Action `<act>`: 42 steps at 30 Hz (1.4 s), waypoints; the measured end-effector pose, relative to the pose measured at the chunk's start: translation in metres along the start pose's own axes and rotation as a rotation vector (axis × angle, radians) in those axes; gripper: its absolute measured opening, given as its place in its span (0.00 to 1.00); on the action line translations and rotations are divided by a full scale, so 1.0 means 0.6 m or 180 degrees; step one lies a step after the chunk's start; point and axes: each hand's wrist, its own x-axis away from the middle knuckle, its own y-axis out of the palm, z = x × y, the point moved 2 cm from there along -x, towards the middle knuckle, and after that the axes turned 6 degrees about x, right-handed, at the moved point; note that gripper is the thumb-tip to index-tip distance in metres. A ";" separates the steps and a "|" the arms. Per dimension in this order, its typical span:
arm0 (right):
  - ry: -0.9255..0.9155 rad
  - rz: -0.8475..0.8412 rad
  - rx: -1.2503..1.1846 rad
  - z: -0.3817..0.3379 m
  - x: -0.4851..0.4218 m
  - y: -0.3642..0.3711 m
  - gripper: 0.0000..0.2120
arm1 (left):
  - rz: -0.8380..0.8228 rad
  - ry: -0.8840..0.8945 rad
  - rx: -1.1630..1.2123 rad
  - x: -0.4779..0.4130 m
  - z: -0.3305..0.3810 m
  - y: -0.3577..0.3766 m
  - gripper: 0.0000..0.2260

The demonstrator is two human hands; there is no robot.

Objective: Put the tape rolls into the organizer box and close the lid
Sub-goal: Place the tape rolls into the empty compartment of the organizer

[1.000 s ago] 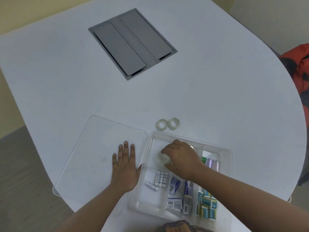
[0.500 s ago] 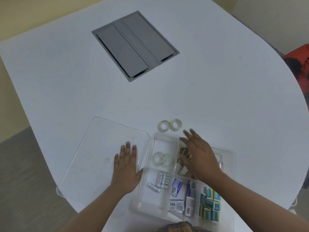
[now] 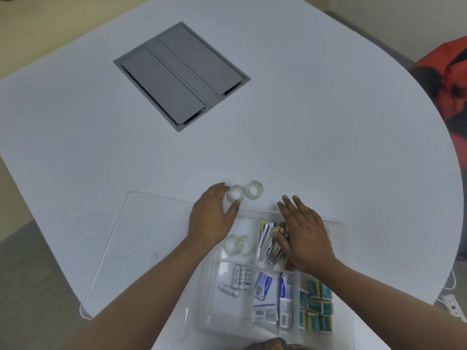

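Two clear tape rolls lie side by side on the white table just beyond the organizer box: the left roll (image 3: 236, 196) and the right roll (image 3: 254, 189). My left hand (image 3: 213, 218) has its thumb and fingers around the left roll, touching it on the table. Two more tape rolls (image 3: 239, 245) sit in the box's top-left compartment. The clear organizer box (image 3: 340, 238) is open, and its clear lid (image 3: 141, 238) lies flat to its left. My right hand (image 3: 304, 234) hovers flat over the compartment of metal clips, fingers spread, holding nothing.
The box also holds batteries (image 3: 240, 276), small white and blue packets (image 3: 264, 286) and blue-yellow packets (image 3: 316, 308). A grey cable hatch (image 3: 180, 75) is set in the table far ahead. An orange-black bag (image 3: 449, 79) sits beyond the table's right edge.
My left hand left the lid and moved forward to the left tape roll on the table. My right hand let go of rolls in the box and drew back over the clip compartment.
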 end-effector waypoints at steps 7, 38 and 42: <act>-0.0001 0.0015 -0.0080 0.001 -0.001 -0.001 0.29 | -0.0302 -0.0473 -0.0624 -0.086 0.021 0.039 0.25; 0.0030 0.0157 -0.0262 0.001 0.000 -0.003 0.27 | -0.0157 -0.0013 -0.0650 0.094 0.020 -0.005 0.14; 0.0005 0.0235 -0.0327 0.000 0.002 -0.006 0.26 | -0.0343 -0.0003 -0.1030 0.103 0.011 0.016 0.12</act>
